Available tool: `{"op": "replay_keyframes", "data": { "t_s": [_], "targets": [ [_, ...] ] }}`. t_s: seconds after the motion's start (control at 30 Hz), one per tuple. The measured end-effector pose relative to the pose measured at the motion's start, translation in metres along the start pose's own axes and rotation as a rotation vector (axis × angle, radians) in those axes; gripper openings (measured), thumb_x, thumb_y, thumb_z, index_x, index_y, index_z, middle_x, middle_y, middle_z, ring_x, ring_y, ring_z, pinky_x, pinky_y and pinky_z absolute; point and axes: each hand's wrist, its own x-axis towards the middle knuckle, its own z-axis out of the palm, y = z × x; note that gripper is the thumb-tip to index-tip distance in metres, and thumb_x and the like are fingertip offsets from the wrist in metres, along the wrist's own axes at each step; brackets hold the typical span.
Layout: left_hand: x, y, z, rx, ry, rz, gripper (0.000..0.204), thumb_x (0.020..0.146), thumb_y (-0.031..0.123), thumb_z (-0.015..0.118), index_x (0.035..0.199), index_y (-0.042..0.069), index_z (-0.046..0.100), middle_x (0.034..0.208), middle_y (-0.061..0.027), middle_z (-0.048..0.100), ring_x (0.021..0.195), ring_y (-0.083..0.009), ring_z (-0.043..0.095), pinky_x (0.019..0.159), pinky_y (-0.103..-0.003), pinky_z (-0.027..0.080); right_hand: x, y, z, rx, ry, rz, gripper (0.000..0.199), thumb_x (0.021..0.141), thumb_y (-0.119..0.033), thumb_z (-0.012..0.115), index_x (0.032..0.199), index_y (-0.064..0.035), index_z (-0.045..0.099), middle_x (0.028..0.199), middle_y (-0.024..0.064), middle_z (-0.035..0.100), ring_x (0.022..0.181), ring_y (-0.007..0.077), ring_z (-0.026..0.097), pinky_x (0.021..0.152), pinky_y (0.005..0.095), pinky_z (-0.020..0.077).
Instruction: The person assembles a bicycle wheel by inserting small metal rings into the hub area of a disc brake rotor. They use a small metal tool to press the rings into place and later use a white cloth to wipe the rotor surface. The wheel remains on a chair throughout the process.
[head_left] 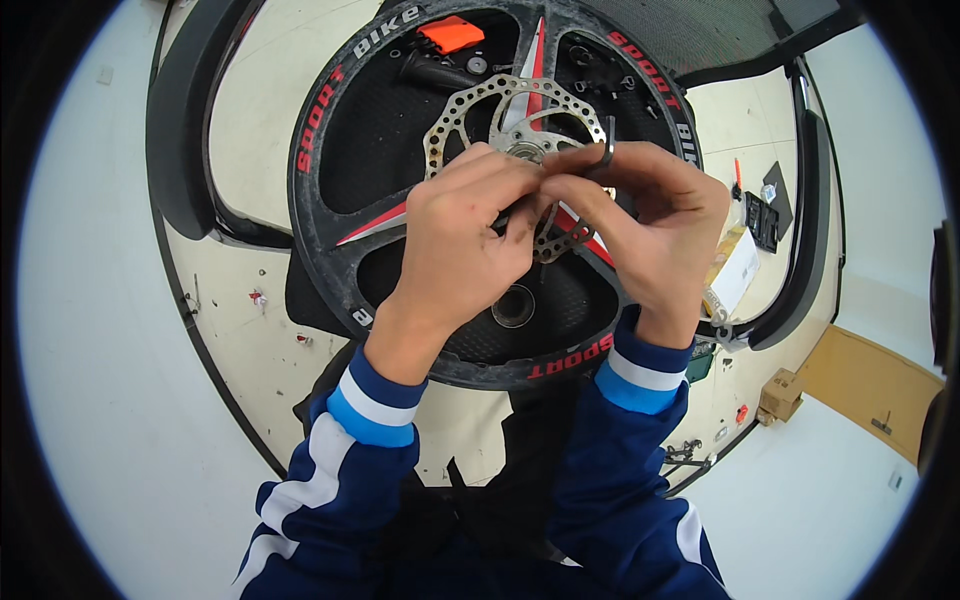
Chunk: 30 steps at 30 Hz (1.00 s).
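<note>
I count two hands at work, both over the middle of a single black wheel (480, 370), which lies flat between the two armrests (180, 120) of a chair. It has three spokes, each striped red and white, and one drilled brake disc (570, 100) around its hub. The left hand (465, 235) has its fingertips pinched close together at the hub; I can't tell what, if anything, is between them. The right hand (655, 215) is curled in beside it, fingers nearly meeting the other's, with one bent dark hex key (609, 140) sticking up at its index finger.

In the upper-left opening sit one orange piece (452, 35) and one black grip (437, 72); small parts in the upper-right one are too tiny to count. One metal ring (513, 324) shows in the lower opening. Off to the right stands one cardboard box (780, 394).
</note>
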Motion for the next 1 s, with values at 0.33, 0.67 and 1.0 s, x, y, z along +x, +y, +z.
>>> {"op": "replay_keyframes", "data": {
  "t_s": [0.33, 0.67, 1.0],
  "targets": [
    [0.005, -0.004, -0.002, -0.065, -0.05, -0.013, 0.017, 0.076, -0.008, 0.074, 0.092, -0.001, 0.076, 0.084, -0.0107, 0.074, 0.071, -0.0194, 0.066, 0.063, -0.027, 0.052, 0.0, 0.001, -0.005, 0.046, 0.032, 0.033, 0.016, 0.085, 0.002, 0.076, 0.1, 0.0063, 0.076, 0.09, 0.0124, 0.077, 0.082, 0.0148, 0.073, 0.072, 0.0249, 0.0588],
    [0.011, -0.003, -0.012, -0.048, -0.117, -0.031, 0.019, 0.073, -0.003, 0.076, 0.091, 0.002, 0.076, 0.079, -0.0102, 0.07, 0.067, -0.0221, 0.067, 0.057, -0.03, 0.051, 0.001, 0.008, 0.004, -0.04, 0.126, -0.062, 0.02, 0.074, -0.002, 0.086, 0.092, 0.0031, 0.077, 0.081, 0.0089, 0.075, 0.074, 0.0134, 0.071, 0.069, 0.0237, 0.0558],
    [0.005, -0.007, -0.011, -0.092, -0.127, -0.013, 0.02, 0.075, -0.007, 0.071, 0.093, 0.002, 0.076, 0.08, -0.0107, 0.069, 0.061, -0.0224, 0.064, 0.054, -0.03, 0.048, -0.004, -0.001, 0.001, 0.082, -0.074, -0.039, 0.019, 0.088, 0.004, 0.069, 0.106, 0.0044, 0.076, 0.09, 0.0128, 0.077, 0.081, 0.0164, 0.073, 0.075, 0.0258, 0.0576]
  ]
}}
